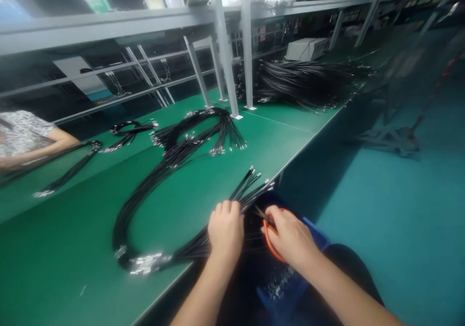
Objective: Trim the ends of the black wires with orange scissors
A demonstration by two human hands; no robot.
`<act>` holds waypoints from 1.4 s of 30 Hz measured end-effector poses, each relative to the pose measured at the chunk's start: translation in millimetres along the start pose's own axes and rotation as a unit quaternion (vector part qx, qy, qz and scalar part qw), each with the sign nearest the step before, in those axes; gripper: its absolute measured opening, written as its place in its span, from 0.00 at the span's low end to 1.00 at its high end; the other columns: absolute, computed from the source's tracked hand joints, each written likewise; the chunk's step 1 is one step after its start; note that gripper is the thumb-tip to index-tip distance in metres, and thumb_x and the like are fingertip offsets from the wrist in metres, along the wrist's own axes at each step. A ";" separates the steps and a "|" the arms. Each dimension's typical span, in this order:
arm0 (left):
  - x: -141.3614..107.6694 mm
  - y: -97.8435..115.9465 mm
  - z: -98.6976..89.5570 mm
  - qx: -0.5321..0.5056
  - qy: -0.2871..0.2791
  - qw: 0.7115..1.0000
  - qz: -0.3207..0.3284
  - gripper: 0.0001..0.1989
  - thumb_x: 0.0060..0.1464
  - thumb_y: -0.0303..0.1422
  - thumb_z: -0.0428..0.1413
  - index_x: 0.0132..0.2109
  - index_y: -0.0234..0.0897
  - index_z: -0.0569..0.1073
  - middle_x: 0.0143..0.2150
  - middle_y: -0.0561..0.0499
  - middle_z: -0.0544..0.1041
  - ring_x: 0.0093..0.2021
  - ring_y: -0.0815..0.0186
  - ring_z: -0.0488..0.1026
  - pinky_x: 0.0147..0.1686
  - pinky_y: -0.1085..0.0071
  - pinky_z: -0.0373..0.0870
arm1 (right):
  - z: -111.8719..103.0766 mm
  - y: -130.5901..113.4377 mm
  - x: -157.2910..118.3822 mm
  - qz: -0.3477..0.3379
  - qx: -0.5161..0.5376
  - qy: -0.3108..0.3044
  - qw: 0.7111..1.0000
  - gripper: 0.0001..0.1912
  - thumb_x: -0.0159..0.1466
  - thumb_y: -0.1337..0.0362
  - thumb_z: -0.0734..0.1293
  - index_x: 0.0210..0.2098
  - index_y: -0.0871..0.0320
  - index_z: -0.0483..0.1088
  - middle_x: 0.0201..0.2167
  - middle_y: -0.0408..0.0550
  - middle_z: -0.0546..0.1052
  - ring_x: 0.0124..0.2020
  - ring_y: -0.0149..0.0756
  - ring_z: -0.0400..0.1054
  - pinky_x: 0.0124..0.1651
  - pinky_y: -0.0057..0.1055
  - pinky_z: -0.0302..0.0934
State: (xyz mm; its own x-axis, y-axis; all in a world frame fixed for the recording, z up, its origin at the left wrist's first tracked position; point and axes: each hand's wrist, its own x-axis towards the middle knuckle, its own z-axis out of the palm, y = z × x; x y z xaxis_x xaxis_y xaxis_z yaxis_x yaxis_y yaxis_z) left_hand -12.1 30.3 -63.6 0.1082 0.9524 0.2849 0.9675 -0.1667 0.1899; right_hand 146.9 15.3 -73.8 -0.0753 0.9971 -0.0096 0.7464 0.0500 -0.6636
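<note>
My left hand point(225, 229) is closed around a bundle of thin black cables point(145, 190) near the table's edge. The cable ends, with small pale tips, fan out beyond my fingers. The rest of the bundle curves back across the table, with white labels or tags point(148, 263) at its bend. In my right hand point(290, 234) is a pair of orange-handled scissors point(271, 243), its blades pointing toward the cables just right of my left hand. Below my hands is a blue bin point(316, 234) with small whitish scraps point(279, 283) in it.
Another cable bundle point(132, 130) lies farther back on the green table point(174, 292). A large black cable heap point(301, 81) rests beyond the metal posts point(247, 50). Another person's arm point(61, 139) reaches over cables at left. A shelf point(109, 23) crosses above.
</note>
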 end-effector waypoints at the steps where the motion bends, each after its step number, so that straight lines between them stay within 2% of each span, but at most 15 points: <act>1: 1.6 -2.8 1.4 0.007 -0.001 1.000 0.001 0.05 0.54 0.25 0.52 0.33 0.38 0.71 0.35 0.45 0.73 0.37 0.56 0.68 0.35 0.64 0.62 | 5.8 4.1 -1.1 0.004 0.002 -0.019 1.000 0.06 0.57 0.69 0.65 0.34 0.53 0.68 0.30 0.48 0.76 0.34 0.44 0.71 0.32 0.33 0.56; 4: 2.8 -5.2 3.9 0.009 -0.006 1.000 0.003 0.06 0.53 0.25 0.52 0.30 0.39 0.69 0.33 0.46 0.72 0.37 0.57 0.68 0.36 0.64 0.62 | 14.2 15.6 -8.8 0.018 0.030 -0.069 0.997 0.07 0.51 0.70 0.69 0.27 0.53 0.68 0.19 0.41 0.73 0.22 0.38 0.69 0.24 0.28 0.52; 6: 3.5 -3.9 1.0 0.007 -0.003 1.000 -0.006 0.05 0.52 0.25 0.52 0.30 0.39 0.68 0.33 0.47 0.72 0.37 0.57 0.68 0.35 0.65 0.62 | 10.6 19.9 -13.1 0.029 0.049 -0.072 0.996 0.06 0.53 0.69 0.69 0.29 0.53 0.68 0.19 0.40 0.74 0.21 0.36 0.69 0.25 0.28 0.54; 8: 5.8 0.2 -6.5 -0.026 -0.009 0.999 -0.023 0.04 0.52 0.25 0.52 0.31 0.39 0.67 0.31 0.50 0.72 0.33 0.60 0.69 0.33 0.67 0.62 | 0.9 20.2 -14.6 0.058 0.085 -0.009 0.995 0.06 0.59 0.65 0.65 0.38 0.54 0.67 0.27 0.43 0.76 0.28 0.37 0.71 0.31 0.30 0.60; 10: 9.2 8.8 -17.2 -0.130 -0.038 0.990 -0.031 0.05 0.53 0.25 0.51 0.34 0.40 0.66 0.30 0.53 0.72 0.30 0.64 0.70 0.31 0.70 0.63 | -11.5 16.8 -13.6 0.089 0.177 0.101 0.975 0.10 0.62 0.62 0.63 0.43 0.55 0.64 0.34 0.48 0.76 0.34 0.38 0.71 0.38 0.32 0.62; 12: 11.9 21.7 -28.2 -0.267 -0.079 0.960 -0.008 0.06 0.54 0.26 0.51 0.38 0.41 0.67 0.33 0.54 0.74 0.32 0.66 0.72 0.33 0.72 0.65 | -22.8 10.6 -12.2 0.103 0.315 0.178 0.927 0.15 0.58 0.60 0.68 0.42 0.56 0.63 0.33 0.47 0.75 0.34 0.38 0.70 0.37 0.33 0.63; 14: 12.2 35.8 -36.2 -0.350 -0.094 0.931 0.039 0.06 0.54 0.27 0.52 0.40 0.40 0.69 0.36 0.52 0.74 0.35 0.65 0.72 0.36 0.72 0.66 | -30.6 3.0 -12.2 0.104 0.444 0.174 0.873 0.18 0.53 0.61 0.73 0.39 0.55 0.64 0.27 0.41 0.72 0.26 0.34 0.67 0.29 0.30 0.63; 16: 10.1 47.0 -39.5 -0.371 -0.081 0.922 0.073 0.05 0.55 0.27 0.52 0.38 0.40 0.71 0.37 0.51 0.74 0.36 0.65 0.71 0.36 0.71 0.65 | -34.4 -4.5 -14.2 0.106 0.544 0.147 0.820 0.19 0.51 0.63 0.74 0.39 0.55 0.63 0.25 0.37 0.70 0.20 0.29 0.63 0.24 0.27 0.60; 19: 4.6 54.4 -37.6 -0.380 -0.054 0.920 0.074 0.06 0.57 0.28 0.51 0.36 0.39 0.74 0.34 0.50 0.74 0.34 0.65 0.70 0.34 0.72 0.65 | -35.3 -13.2 -18.6 0.089 0.641 0.139 0.750 0.18 0.53 0.67 0.72 0.39 0.54 0.63 0.28 0.38 0.72 0.22 0.27 0.64 0.27 0.26 0.61; 22: -0.4 54.4 -34.7 -0.406 -0.053 0.911 0.052 0.07 0.57 0.30 0.52 0.34 0.39 0.75 0.32 0.51 0.74 0.32 0.65 0.70 0.33 0.72 0.65 | -35.1 -18.4 -20.6 0.066 0.686 0.146 0.710 0.17 0.55 0.71 0.70 0.41 0.53 0.62 0.31 0.39 0.74 0.26 0.28 0.66 0.32 0.27 0.62; 27: -4.9 54.2 -34.1 -0.410 -0.054 0.910 0.035 0.07 0.56 0.31 0.54 0.33 0.39 0.76 0.30 0.52 0.75 0.31 0.66 0.70 0.32 0.72 0.64 | -36.2 -22.2 -18.4 0.060 0.709 0.143 0.688 0.16 0.56 0.73 0.69 0.41 0.54 0.62 0.30 0.39 0.73 0.27 0.28 0.67 0.34 0.27 0.62; 37: -9.6 51.3 -32.9 -0.387 -0.043 0.921 0.036 0.07 0.56 0.31 0.54 0.34 0.40 0.77 0.30 0.52 0.76 0.30 0.65 0.71 0.30 0.72 0.65 | -38.2 -25.0 -17.6 0.065 0.704 0.125 0.696 0.14 0.56 0.73 0.68 0.38 0.55 0.62 0.27 0.38 0.73 0.24 0.27 0.67 0.31 0.26 0.62; 39: -11.2 51.1 -31.8 -0.401 -0.047 0.914 0.030 0.07 0.56 0.31 0.54 0.34 0.40 0.77 0.31 0.52 0.76 0.31 0.65 0.72 0.31 0.73 0.65 | -37.6 -25.8 -17.0 0.069 0.714 0.116 0.687 0.13 0.56 0.73 0.68 0.38 0.55 0.62 0.26 0.38 0.72 0.23 0.27 0.66 0.30 0.25 0.61; 42: -13.3 51.4 -28.8 -0.453 -0.056 0.890 -0.004 0.06 0.57 0.31 0.53 0.34 0.39 0.74 0.30 0.53 0.75 0.30 0.66 0.72 0.32 0.73 0.66 | -34.6 -27.2 -16.9 0.093 0.748 0.084 0.652 0.12 0.56 0.73 0.67 0.38 0.56 0.63 0.24 0.39 0.72 0.23 0.28 0.65 0.29 0.26 0.60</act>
State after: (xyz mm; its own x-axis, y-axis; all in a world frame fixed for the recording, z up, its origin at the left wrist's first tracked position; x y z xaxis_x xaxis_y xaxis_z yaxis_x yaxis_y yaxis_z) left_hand 29.7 1.7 -30.6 0.1737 0.9653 0.1952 0.3925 -0.2496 0.8852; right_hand 150.8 -1.0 -29.7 0.0908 0.9766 -0.1949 -0.7568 -0.0596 -0.6509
